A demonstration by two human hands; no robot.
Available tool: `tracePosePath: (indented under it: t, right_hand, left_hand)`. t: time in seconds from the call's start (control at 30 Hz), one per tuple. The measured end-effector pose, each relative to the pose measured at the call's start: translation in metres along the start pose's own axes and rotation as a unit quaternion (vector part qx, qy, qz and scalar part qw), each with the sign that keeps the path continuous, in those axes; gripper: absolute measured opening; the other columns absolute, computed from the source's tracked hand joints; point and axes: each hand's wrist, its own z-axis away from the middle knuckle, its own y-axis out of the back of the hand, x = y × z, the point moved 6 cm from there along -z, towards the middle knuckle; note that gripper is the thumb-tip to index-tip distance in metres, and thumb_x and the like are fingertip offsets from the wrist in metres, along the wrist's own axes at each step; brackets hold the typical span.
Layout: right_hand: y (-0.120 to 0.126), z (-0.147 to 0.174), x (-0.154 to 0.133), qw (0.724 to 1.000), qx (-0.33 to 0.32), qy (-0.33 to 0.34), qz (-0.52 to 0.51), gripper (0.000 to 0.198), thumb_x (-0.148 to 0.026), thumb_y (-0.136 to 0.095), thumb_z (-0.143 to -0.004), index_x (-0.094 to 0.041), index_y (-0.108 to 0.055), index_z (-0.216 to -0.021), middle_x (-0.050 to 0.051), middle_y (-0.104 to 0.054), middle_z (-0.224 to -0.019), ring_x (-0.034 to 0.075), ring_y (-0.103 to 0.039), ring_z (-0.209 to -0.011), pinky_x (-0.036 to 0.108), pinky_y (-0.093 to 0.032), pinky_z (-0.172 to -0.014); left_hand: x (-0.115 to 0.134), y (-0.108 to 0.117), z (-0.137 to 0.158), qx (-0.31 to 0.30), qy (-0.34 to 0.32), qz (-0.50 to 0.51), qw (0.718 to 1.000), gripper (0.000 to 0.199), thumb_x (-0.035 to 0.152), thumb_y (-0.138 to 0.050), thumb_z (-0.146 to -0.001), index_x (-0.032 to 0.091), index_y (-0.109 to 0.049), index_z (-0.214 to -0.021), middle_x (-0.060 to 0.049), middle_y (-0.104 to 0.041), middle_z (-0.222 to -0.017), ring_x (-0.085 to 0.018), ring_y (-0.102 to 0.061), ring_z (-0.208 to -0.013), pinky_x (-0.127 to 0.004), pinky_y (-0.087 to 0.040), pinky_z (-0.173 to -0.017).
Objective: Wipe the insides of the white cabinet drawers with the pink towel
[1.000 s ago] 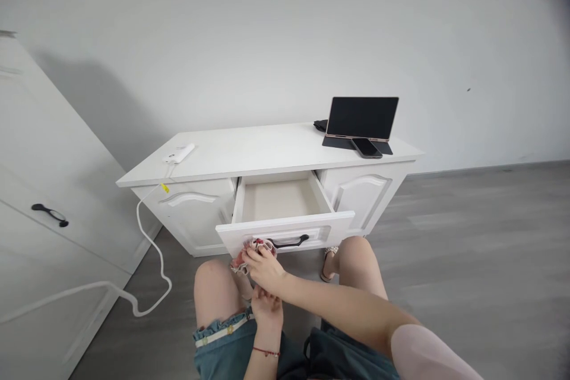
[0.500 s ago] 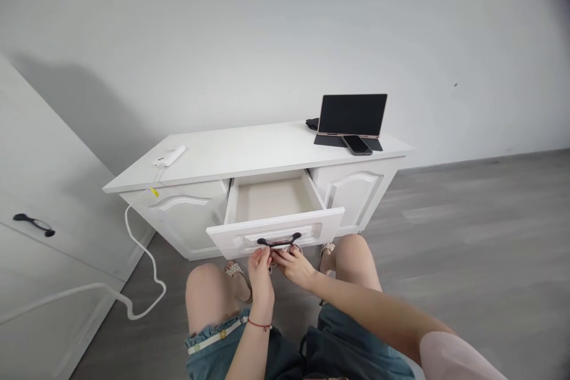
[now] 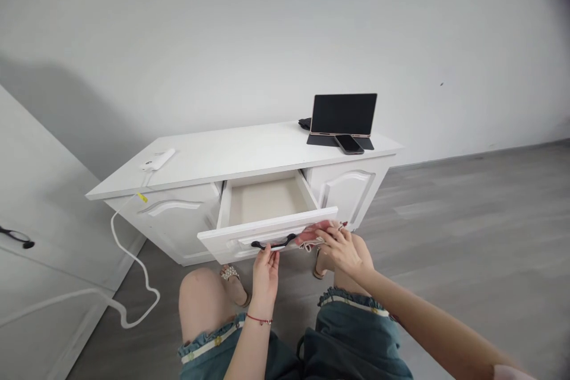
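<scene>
In the white cabinet, the middle drawer (image 3: 267,227) is pulled out, its beige bottom showing. My left hand (image 3: 266,273) is closed at the black drawer handle (image 3: 272,244), fingertips at its lower side. A red bracelet circles that wrist. To the right of the handle, my right hand (image 3: 341,249) grips a thin reddish-pink cloth (image 3: 313,231) with pale strings hanging from it. The cloth is against the right part of the drawer front. My right fingers partly hide it.
On the white cabinet top (image 3: 222,154) stand a tablet (image 3: 344,114) on a dark folding cover and a phone (image 3: 349,144). A white power strip (image 3: 161,159) lies at the left, its cord (image 3: 145,273) hanging down. A wardrobe (image 3: 44,208) stands at the far left.
My right hand has moved right, away from my left, and the reddish cloth now shows spread beneath it. My left fingers have come up to the handle. The view has shifted slightly.
</scene>
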Motion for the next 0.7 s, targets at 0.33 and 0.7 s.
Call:
tracePosePath:
  t: [0.33, 0.7]
  right_hand:
    - [0.028, -0.052, -0.054, 0.978, 0.196, -0.048, -0.061, 0.010, -0.024, -0.065, -0.083, -0.031, -0.071, -0.088, -0.001, -0.064, -0.115, 0.023, -0.039, -0.106, 0.038, -0.027, -0.088]
    - [0.023, -0.110, -0.134, 0.985, 0.130, 0.048, -0.105, 0.015, -0.033, -0.055, -0.090, -0.026, -0.068, -0.095, 0.002, -0.056, -0.130, 0.024, -0.038, -0.112, 0.040, -0.030, -0.086]
  left_hand:
    - [-0.003, 0.000, 0.003, -0.015, -0.006, 0.048, 0.999, 0.014, 0.014, -0.057, -0.086, 0.015, -0.067, -0.077, -0.004, -0.069, -0.079, -0.010, -0.066, -0.075, -0.022, -0.053, -0.076]
    - [0.001, 0.000, 0.011, -0.061, 0.023, 0.126, 0.990, 0.033, 0.037, -0.040, -0.093, 0.024, -0.070, -0.089, -0.004, -0.071, -0.092, -0.017, -0.066, -0.090, -0.029, -0.052, -0.078]
